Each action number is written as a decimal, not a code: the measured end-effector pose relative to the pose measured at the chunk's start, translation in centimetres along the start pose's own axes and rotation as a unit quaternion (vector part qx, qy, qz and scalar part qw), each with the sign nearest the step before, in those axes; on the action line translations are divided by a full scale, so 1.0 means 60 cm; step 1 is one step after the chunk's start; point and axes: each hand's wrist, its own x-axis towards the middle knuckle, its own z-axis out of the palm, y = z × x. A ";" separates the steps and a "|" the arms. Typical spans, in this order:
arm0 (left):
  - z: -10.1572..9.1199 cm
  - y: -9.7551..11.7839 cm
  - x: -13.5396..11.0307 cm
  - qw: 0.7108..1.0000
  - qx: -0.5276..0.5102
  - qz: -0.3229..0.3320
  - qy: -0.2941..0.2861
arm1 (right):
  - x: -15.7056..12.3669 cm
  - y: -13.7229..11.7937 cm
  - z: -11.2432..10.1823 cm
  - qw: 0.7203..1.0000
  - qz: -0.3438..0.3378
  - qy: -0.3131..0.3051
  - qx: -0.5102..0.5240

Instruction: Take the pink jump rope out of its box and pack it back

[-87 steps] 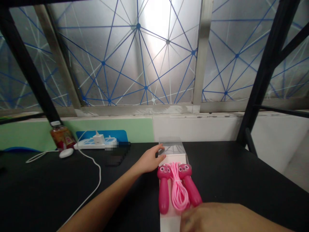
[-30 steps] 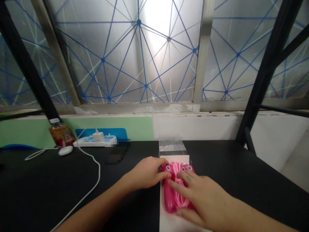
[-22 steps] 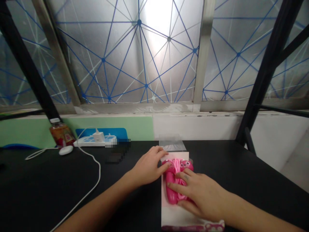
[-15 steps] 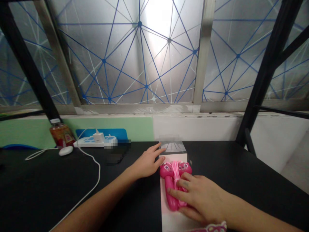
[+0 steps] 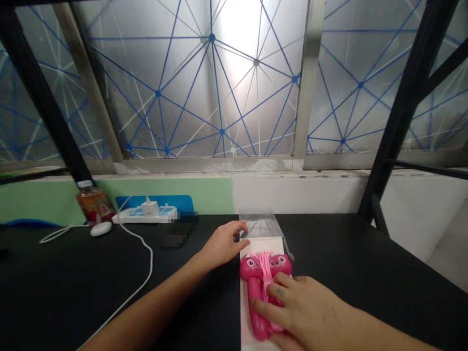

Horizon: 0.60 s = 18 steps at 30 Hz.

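Observation:
A pink jump rope (image 5: 258, 302) lies on a pale card backing (image 5: 265, 244), its two handles topped with cartoon animal heads and its cord bundled between them. My right hand (image 5: 298, 307) is closed over the right handle and cord, fingers across the bundle, partly covering them. Beyond the card extends a clear plastic box (image 5: 259, 225). At its left edge my left hand (image 5: 224, 243) has its fingers curled onto the plastic, thumb low by the card. How far the card sits inside the box is hard to see.
On the black table (image 5: 329, 263), a bottle of reddish-brown drink (image 5: 93, 202) stands back left. Nearby are a white power strip (image 5: 127, 215) with a plugged-in charger (image 5: 149, 208), a white cable (image 5: 149, 263) and a white round object (image 5: 101, 229). Black frame posts (image 5: 397, 112) flank the window.
The jump rope and card have slid toward me, showing more of the clear box beyond them. My left hand's fingers have curled in from stretched out. My right hand has moved slightly nearer me.

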 end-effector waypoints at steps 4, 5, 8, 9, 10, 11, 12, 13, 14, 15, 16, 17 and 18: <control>0.003 0.009 -0.007 0.999 -0.012 0.023 -0.020 | -0.002 0.021 0.027 0.998 0.028 0.054 0.002; 0.003 0.012 -0.010 0.999 -0.009 0.029 -0.023 | -0.001 0.029 0.038 0.997 0.034 0.065 -0.003; 0.002 0.022 -0.018 0.999 0.009 0.041 -0.024 | 0.001 0.051 0.063 0.996 0.040 0.079 -0.003; 0.001 0.024 -0.021 0.999 0.013 0.045 -0.025 | 0.002 0.055 0.068 0.995 0.042 0.087 -0.002; 0.000 0.026 -0.023 0.998 0.017 0.049 -0.026 | 0.003 0.057 0.071 0.995 0.045 0.094 -0.002; -0.002 0.028 -0.025 0.998 0.019 0.052 -0.029 | 0.004 0.058 0.073 0.994 0.047 0.099 -0.005; -0.004 0.029 -0.026 0.998 0.022 0.055 -0.032 | 0.004 0.058 0.073 0.994 0.048 0.101 -0.011; -0.006 0.029 -0.027 0.998 0.024 0.055 -0.036 | 0.004 0.057 0.073 0.994 0.048 0.100 -0.018; -0.008 0.029 -0.028 0.997 0.026 0.055 -0.039 | 0.004 0.056 0.072 0.994 0.046 0.098 -0.026; -0.009 0.029 -0.029 0.997 0.026 0.055 -0.042 | 0.004 0.054 0.072 0.994 0.045 0.097 -0.034; -0.011 0.028 -0.030 0.997 0.027 0.054 -0.045 | 0.005 0.052 0.072 0.993 0.046 0.097 -0.041; -0.012 0.028 -0.031 0.997 0.027 0.054 -0.047 | 0.005 0.050 0.071 0.993 0.048 0.098 -0.046; -0.013 0.029 -0.032 0.997 0.028 0.056 -0.049 | 0.006 0.048 0.071 0.992 0.052 0.099 -0.050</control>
